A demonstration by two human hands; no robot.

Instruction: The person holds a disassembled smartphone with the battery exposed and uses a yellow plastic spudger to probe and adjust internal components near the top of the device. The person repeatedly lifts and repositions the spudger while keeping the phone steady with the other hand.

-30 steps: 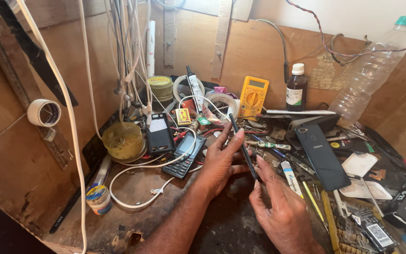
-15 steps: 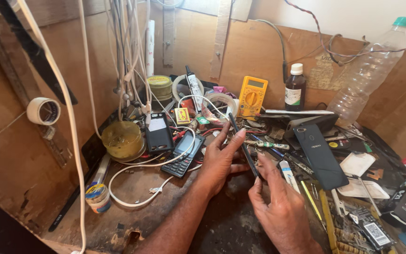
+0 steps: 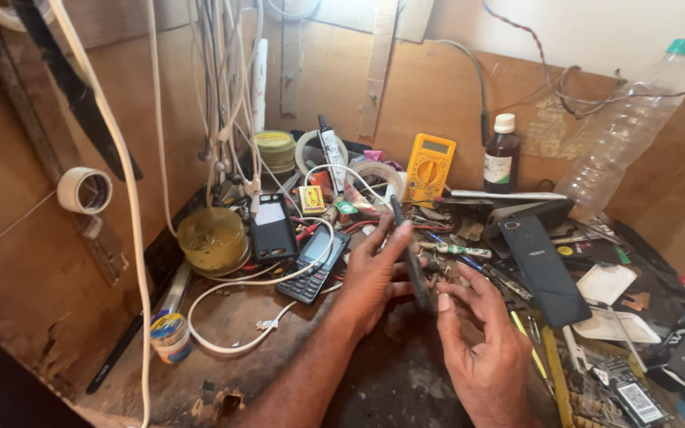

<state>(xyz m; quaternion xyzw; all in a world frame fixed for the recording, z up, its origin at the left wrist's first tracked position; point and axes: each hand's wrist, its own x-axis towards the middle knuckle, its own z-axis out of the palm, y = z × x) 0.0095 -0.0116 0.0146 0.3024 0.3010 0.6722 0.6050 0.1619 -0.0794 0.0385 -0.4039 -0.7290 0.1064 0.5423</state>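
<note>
A thin dark smartphone [image 3: 411, 252] stands on edge between my two hands over the middle of a cluttered workbench. My left hand [image 3: 374, 273] grips its left face, fingers curled along the upper edge. My right hand [image 3: 481, 341] pinches its lower end between thumb and forefinger. Just left of my left hand lies a small keypad phone [image 3: 313, 265] and a black phone body [image 3: 272, 230], with a white cable [image 3: 231, 313] looped around them.
A black smartphone back [image 3: 545, 269] lies to the right. A yellow multimeter [image 3: 429, 169], a dark bottle [image 3: 502, 154] and a clear plastic bottle [image 3: 620, 135] stand at the back. A yellow tub [image 3: 210, 240], tape rolls, hanging wires, screwdrivers and small boxes crowd the bench.
Both hands have kept their hold on the thin phone; it has turned slightly more upright and my right fingers have shifted along its lower end.
</note>
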